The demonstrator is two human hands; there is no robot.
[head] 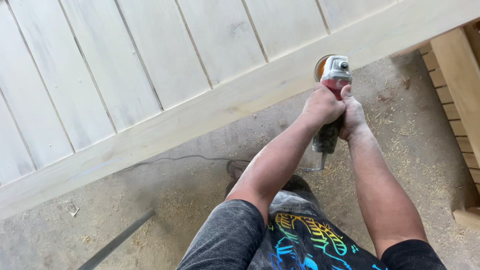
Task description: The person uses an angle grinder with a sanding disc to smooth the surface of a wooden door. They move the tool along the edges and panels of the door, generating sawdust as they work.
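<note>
Pale wood fills the upper left of the frame: a large panel of slanted boards [125, 65] bounded by a long frame rail [210, 115] that runs from lower left to upper right. Below it lies a sawdust-strewn floor [415, 150], with stacked timber [457, 85] at the right edge and a dark cord [190, 159] trailing across the middle. Both arms reach up from the bottom centre toward the rail. An angle grinder [332, 95] sits in the upper right, its long axis pointing away from the body, its orange disc [320, 67] touching the rail's lower edge. The left hand [322, 105] wraps the body from the left, fingers clamped on it; the right hand [352, 115] closes on it from the right, just beside. Neither hand is clearly nearer the disc. Nothing stands between disc and rail.
</note>
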